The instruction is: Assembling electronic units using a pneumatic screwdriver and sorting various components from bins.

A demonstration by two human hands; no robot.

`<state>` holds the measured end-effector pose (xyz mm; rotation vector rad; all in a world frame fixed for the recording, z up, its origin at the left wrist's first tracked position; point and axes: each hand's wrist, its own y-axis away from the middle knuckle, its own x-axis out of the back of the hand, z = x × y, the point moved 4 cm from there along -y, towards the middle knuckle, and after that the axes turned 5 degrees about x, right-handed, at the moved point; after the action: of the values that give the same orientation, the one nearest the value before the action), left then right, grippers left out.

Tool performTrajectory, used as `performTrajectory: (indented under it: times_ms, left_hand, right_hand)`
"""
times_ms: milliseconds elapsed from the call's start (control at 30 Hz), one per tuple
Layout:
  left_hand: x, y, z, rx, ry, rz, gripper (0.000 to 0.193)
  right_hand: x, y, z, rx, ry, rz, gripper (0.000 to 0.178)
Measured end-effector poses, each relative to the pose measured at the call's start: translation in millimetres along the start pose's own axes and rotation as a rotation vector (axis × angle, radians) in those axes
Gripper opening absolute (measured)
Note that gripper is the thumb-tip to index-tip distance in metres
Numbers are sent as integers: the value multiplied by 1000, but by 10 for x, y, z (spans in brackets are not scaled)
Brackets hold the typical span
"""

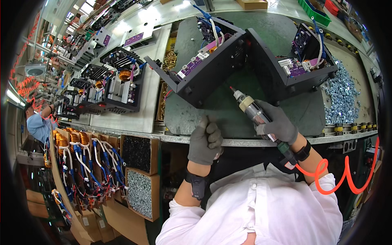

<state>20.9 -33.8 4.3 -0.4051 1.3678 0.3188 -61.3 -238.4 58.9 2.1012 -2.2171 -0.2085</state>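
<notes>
My right hand (280,123), in a grey glove, is wrapped round an air screwdriver (252,108) whose bit slants up and to the left. A coiled orange hose runs from its lower end. My left hand (205,141), also gloved, is closed near the bench's front edge; whatever its curled fingers hold is hidden. Beyond the hands, two black metal housings (216,66) stand tilted on a dark green mat (228,122), circuit boards and cables inside. The bit's tip is apart from the left housing. The right housing (295,83) lies beyond my right hand.
Silvery screws (344,96) are heaped to the right of the mat. Brass-coloured hardware (169,60) lies along its left side. More housings (110,90) stand on the left bench, above boxes of black parts (138,153), screws (140,193) and wired coils (83,141). A co-worker (40,122) is far left.
</notes>
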Motion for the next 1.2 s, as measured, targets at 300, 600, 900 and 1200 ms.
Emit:
performTrajectory:
  times_ms: [300,600,900,1200]
  left_hand:
    - [-107,45,52,-147,-148,521,32]
    - [-164,-199,128,-167,-229,573,22]
    - [-331,-176,78,-144,-351,506,26]
    - [-231,-10,152,-209,-392,590,31]
  right_hand:
    - [9,-101,79,63,-71,46,76]
    - [-133,336,-29,-149,-430,-279,67]
    - [-294,537,-159,-252,-561,-306,82]
    - [-398,247,-124,-24,301,-144,77]
